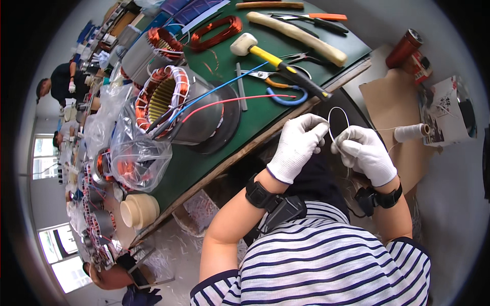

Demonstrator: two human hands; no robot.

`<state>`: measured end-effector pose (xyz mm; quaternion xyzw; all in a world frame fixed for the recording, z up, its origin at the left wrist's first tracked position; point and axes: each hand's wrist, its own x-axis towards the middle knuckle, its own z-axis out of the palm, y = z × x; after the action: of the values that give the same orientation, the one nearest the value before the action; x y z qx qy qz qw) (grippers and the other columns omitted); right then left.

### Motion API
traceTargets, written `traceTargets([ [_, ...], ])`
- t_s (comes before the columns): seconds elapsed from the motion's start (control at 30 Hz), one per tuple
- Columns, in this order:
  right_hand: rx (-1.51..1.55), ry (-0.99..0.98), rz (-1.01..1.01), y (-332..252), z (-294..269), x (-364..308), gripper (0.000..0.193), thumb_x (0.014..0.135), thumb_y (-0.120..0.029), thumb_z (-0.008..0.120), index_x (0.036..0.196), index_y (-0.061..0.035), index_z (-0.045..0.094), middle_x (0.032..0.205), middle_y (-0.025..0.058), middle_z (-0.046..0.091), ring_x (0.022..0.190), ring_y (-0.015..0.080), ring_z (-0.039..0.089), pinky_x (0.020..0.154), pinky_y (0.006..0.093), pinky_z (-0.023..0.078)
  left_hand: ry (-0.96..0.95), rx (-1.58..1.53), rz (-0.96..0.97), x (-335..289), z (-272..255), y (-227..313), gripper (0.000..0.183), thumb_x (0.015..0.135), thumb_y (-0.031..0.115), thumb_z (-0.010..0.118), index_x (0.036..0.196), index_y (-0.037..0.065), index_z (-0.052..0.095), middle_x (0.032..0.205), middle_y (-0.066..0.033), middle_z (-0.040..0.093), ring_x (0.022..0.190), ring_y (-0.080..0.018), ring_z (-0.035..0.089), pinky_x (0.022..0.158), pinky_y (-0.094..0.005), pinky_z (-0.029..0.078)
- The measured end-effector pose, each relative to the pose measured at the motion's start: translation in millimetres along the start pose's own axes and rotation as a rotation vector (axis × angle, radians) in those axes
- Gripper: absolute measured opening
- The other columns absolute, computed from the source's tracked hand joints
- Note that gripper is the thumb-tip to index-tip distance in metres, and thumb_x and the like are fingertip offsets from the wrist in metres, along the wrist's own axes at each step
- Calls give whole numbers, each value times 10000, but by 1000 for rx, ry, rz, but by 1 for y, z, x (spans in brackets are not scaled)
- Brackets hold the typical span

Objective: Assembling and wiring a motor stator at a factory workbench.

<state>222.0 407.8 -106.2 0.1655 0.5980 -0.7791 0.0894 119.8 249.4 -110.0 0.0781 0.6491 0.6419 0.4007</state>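
In front of my body, both gloved hands are raised close together at the bench's near edge. A thin white loop (334, 108) of cord or wire arches up between them. My left hand (301, 143) pinches one side of the loop between thumb and fingertips. The fingers of my right hand (363, 153) close on its other side, and a loose end hangs below them. From a spool of white thread (408, 133) on the right, a thin strand runs toward my right hand. Whether the loop is that same thread I cannot tell.
On the green bench (178, 176) stand motor stators (196, 115) with copper windings and blue and red leads. A mallet (278, 62), scissors (268, 78), a wooden stick (298, 38) and a copper coil (217, 33) lie there. Brown cardboard (390, 97) and a red flask (405, 48) sit right. People work far left.
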Motion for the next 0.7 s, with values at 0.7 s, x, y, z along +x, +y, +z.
traceTargets([
  [0.7,22,205,-182,-24,-33,82,236,945,-242,559,977,-21,633,802,16,613,658,66,521,620,211,440,-250,1225,429,-41,-43,-31,236,852,195,576,1053,86,639,769,-119,610,746,-313,628,677,-408,516],
])
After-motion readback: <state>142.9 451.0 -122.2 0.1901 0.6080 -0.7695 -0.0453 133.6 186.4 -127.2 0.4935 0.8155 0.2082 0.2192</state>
